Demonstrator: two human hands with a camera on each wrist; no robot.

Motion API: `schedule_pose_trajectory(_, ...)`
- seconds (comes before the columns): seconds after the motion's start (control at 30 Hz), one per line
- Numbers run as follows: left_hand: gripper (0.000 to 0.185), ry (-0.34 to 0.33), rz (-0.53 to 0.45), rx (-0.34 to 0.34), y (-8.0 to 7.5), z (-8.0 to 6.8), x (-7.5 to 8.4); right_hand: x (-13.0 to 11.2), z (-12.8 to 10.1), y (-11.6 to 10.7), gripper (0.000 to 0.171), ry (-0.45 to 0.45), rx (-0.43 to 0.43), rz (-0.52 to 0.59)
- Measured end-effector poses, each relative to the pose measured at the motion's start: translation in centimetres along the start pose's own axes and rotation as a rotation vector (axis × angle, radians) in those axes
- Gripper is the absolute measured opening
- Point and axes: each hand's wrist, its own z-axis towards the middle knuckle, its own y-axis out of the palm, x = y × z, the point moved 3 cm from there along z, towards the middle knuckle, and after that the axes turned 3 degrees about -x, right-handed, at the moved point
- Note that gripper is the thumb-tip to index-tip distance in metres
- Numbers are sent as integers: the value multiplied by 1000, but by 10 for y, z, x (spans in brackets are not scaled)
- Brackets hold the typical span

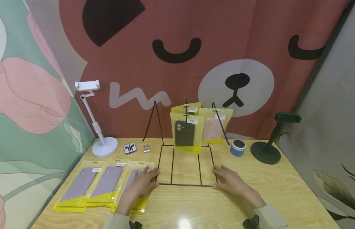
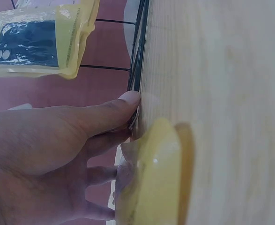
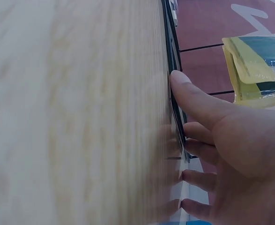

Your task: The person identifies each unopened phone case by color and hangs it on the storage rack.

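Note:
A black wire display rack stands on the table, its flat base toward me. My left hand rests at the base's left front corner, fingers extended along the side wire and partly over a yellow pouch with a purple phone case. In the left wrist view the left thumb touches the wire. At the right side of the base lies my right hand, fingers spread, with its thumb against the frame. From the rack hang a pouch with a black phone case, one with a pink case, and another behind.
Two more pouches with purple phone cases lie on the left. Behind them are a white phone stand, boxed earphones and a small silver clip device. A blue round speaker and dark green phone stand stand right.

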Motion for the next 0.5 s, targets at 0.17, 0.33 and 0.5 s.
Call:
schedule_pose_trajectory(0.17, 50, 3, 11, 11, 0, 0, -1, 1, 1, 1, 71, -11, 12, 0)
schedule_pose_trajectory(0.33, 50, 22, 17, 34, -3, -2, -4, -3, 3, 1, 71, -10, 11, 14)
schedule_pose_trajectory(0.5, 44, 131, 52, 174, -22, -15, -12, -6, 6, 1, 71, -7, 5, 12)
